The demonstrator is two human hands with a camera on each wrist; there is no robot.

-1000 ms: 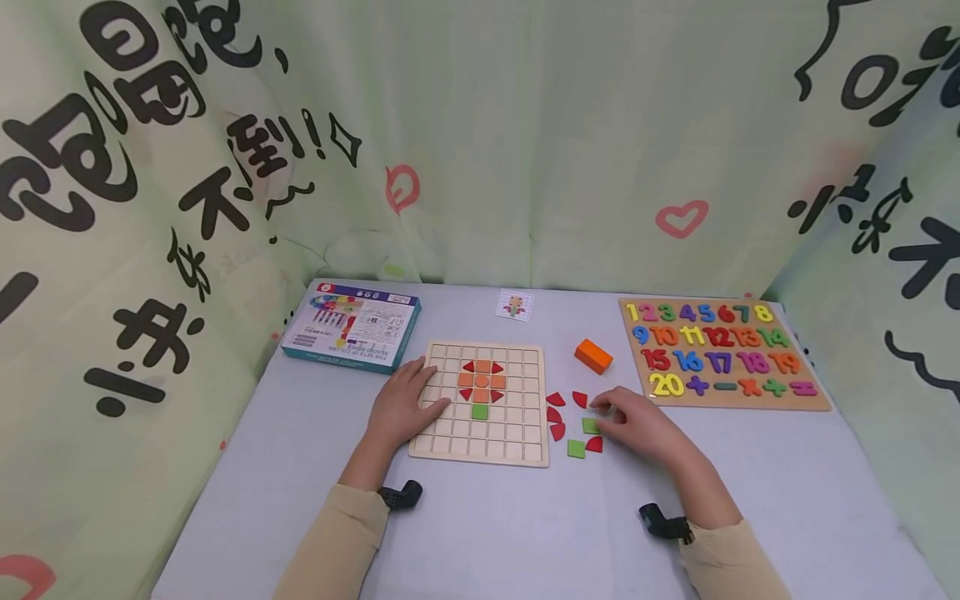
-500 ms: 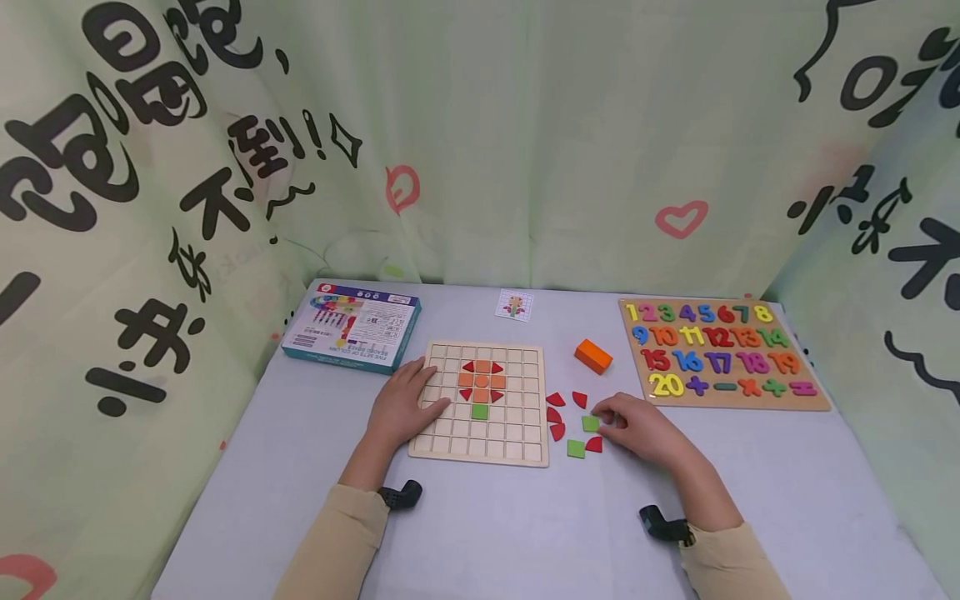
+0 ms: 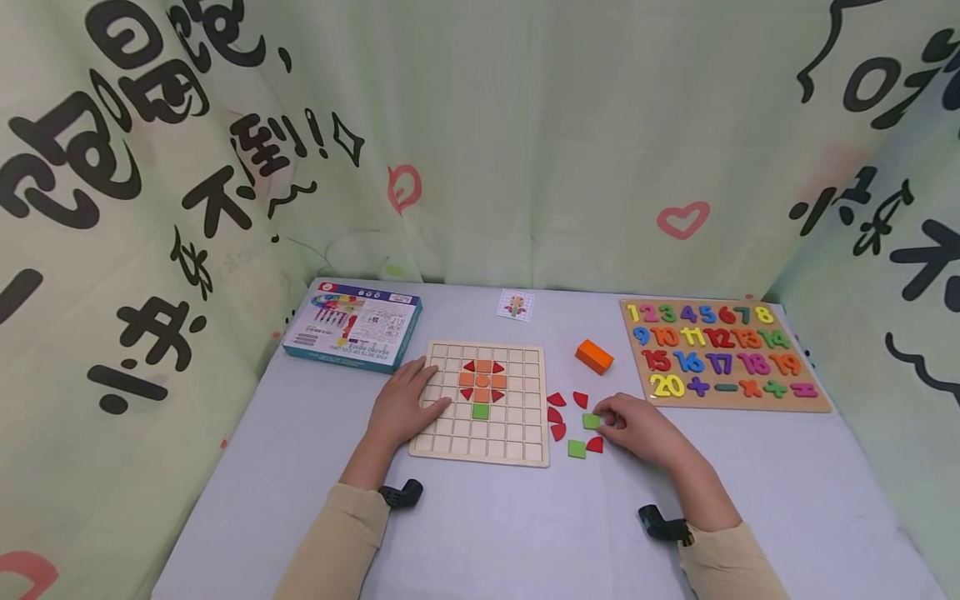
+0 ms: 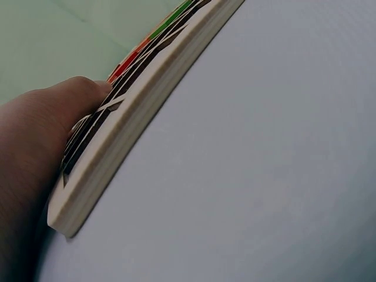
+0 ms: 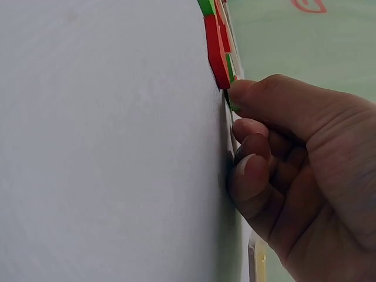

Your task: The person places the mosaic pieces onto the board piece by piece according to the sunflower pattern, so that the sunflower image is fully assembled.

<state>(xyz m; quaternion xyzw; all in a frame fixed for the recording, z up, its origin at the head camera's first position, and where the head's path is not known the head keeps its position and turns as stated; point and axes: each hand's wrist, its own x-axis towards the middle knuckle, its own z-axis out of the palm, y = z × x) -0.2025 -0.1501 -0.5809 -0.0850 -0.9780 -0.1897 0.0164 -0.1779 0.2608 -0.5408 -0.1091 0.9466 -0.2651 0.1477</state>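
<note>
A wooden grid board (image 3: 517,443) lies in the middle of the table, with an orange and red tile pattern (image 3: 482,380) and one green tile below it. My left hand (image 3: 405,404) rests flat on the board's left side, fingers straight; in the left wrist view the hand (image 4: 35,135) lies on the board's edge (image 4: 135,117). Right of the board, my right hand (image 3: 630,425) pinches a green square tile (image 3: 591,422) at table level. In the right wrist view the right hand's (image 5: 294,158) thumb covers that tile (image 5: 233,106), beside a red piece (image 5: 216,53).
Loose pieces lie by the right hand: another green square (image 3: 576,449) and several red quarter pieces (image 3: 557,415). An orange block (image 3: 594,356) sits behind them. A number puzzle (image 3: 720,354) lies far right, a blue box (image 3: 352,325) far left, a small card (image 3: 514,304) at the back.
My right hand's thumb and fingers have drawn in around the green square tile, which shifted slightly. The left hand and board have stayed put.
</note>
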